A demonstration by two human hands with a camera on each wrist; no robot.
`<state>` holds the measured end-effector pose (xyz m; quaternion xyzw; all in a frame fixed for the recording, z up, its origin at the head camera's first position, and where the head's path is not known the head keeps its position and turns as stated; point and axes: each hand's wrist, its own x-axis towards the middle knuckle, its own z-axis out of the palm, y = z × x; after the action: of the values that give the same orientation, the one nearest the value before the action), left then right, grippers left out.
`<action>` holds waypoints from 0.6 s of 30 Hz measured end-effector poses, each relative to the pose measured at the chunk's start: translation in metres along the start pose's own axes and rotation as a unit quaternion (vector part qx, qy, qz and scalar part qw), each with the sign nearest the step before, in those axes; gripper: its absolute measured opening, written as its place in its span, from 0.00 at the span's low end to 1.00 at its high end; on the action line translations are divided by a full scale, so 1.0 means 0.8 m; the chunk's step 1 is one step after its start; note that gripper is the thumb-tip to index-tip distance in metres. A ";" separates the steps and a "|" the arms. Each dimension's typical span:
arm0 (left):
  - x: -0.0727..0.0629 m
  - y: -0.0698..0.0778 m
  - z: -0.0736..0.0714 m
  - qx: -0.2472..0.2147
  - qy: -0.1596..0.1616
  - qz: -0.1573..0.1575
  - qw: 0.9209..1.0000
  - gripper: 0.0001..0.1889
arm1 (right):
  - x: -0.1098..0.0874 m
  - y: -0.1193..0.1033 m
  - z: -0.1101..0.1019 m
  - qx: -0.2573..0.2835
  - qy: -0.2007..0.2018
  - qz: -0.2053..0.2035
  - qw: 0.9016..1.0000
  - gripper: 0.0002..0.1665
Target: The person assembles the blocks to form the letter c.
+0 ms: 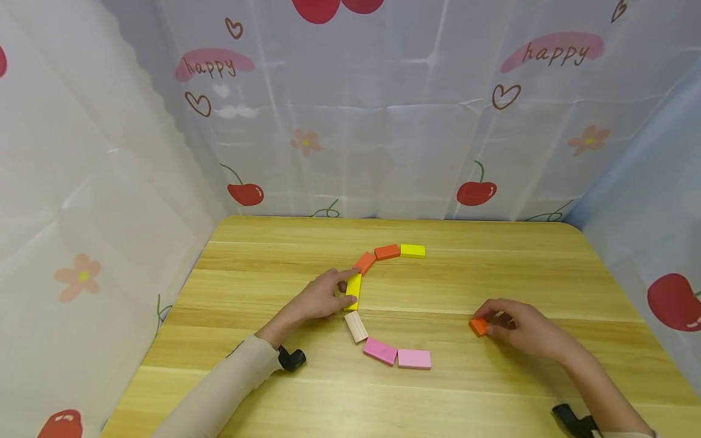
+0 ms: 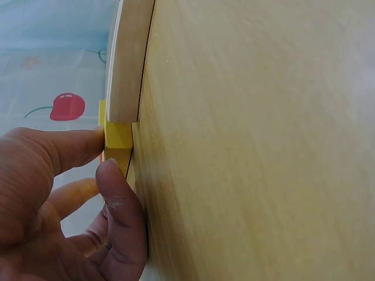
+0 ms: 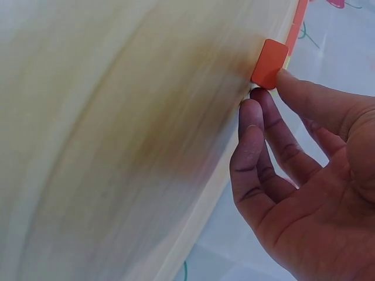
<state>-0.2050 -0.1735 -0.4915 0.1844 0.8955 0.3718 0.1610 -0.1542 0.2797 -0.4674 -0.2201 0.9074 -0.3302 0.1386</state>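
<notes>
On the left side of a curved row of flat blocks, my left hand (image 1: 323, 295) holds a yellow block (image 1: 356, 285) between thumb and index finger. The left wrist view shows the thumb against that yellow block (image 2: 119, 137), beside a plain wooden block (image 2: 130, 64). My right hand (image 1: 523, 328) is apart from the row, to its right. Its thumb and fingers pinch a small orange block (image 1: 478, 327) low over the table. In the right wrist view the thumb lies at one edge of the orange block (image 3: 270, 63), fingertips at its lower end.
Above the held yellow block come two orange blocks (image 1: 365, 263) and another yellow block (image 1: 412, 251). Below it follow the wooden block (image 1: 356, 327), a pink block (image 1: 380, 351) and a lighter pink block (image 1: 414, 359). A patterned curtain (image 1: 383, 134) hangs behind the wooden table (image 1: 263, 243).
</notes>
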 end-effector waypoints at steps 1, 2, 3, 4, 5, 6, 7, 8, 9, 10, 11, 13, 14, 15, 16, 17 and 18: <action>0.000 0.000 0.000 0.000 0.000 -0.001 1.000 0.36 | 0.000 -0.002 0.001 0.000 -0.003 0.001 1.000 0.13; 0.000 0.000 0.000 0.000 0.001 -0.001 1.000 0.36 | 0.000 -0.004 0.001 0.000 -0.005 0.001 1.000 0.13; 0.000 0.000 0.000 0.000 0.001 -0.002 1.000 0.36 | 0.001 -0.005 0.002 0.001 -0.007 -0.002 1.000 0.13; 0.001 0.000 0.000 0.001 0.000 -0.003 1.000 0.36 | 0.001 -0.007 0.002 0.001 -0.008 -0.004 1.000 0.13; 0.001 -0.001 0.000 0.002 0.000 -0.003 1.000 0.36 | 0.001 -0.008 0.003 0.001 -0.008 -0.007 1.000 0.14; 0.001 -0.001 0.000 0.003 -0.001 -0.004 1.000 0.36 | 0.001 -0.009 0.004 0.003 -0.010 -0.010 1.000 0.14; 0.001 -0.002 0.001 0.004 -0.002 -0.004 1.000 0.36 | 0.001 -0.010 0.005 0.004 -0.010 -0.013 1.000 0.14; 0.001 -0.002 0.001 0.004 -0.003 -0.004 1.000 0.36 | 0.001 -0.010 0.006 0.006 -0.011 -0.016 1.000 0.13; 0.002 -0.003 0.001 0.005 -0.003 -0.003 1.000 0.36 | 0.001 -0.011 0.007 0.008 -0.012 -0.020 1.000 0.13; 0.002 -0.003 0.001 0.005 -0.002 -0.003 1.000 0.36 | 0.001 -0.012 0.009 0.011 -0.014 -0.023 1.000 0.13; 0.002 -0.003 0.001 0.006 -0.003 -0.002 1.000 0.36 | 0.002 -0.012 0.010 0.013 -0.016 -0.025 0.999 0.13; 0.002 -0.004 0.001 0.005 -0.002 -0.001 1.000 0.36 | 0.002 -0.013 0.012 0.017 -0.019 -0.030 0.999 0.12; 0.002 -0.004 0.001 0.006 -0.001 0.000 1.000 0.36 | 0.002 -0.014 0.013 0.017 -0.020 -0.033 0.999 0.12; 0.002 -0.004 0.001 0.007 0.000 0.000 1.000 0.36 | 0.002 -0.015 0.014 0.018 -0.021 -0.035 0.999 0.12; 0.002 -0.004 0.001 0.008 0.000 0.000 1.000 0.36 | 0.003 -0.016 0.015 0.018 -0.022 -0.036 0.999 0.12; 0.002 -0.003 0.001 0.008 0.000 0.000 1.000 0.36 | 0.003 -0.017 0.016 0.019 -0.023 -0.037 0.999 0.12; 0.002 -0.003 0.001 0.009 0.001 0.000 1.000 0.36 | 0.003 -0.018 0.017 0.021 -0.025 -0.038 0.999 0.12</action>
<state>-0.2067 -0.1739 -0.4943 0.1853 0.8988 0.3642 0.1586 -0.1462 0.2618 -0.4683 -0.2599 0.8874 -0.3487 0.1532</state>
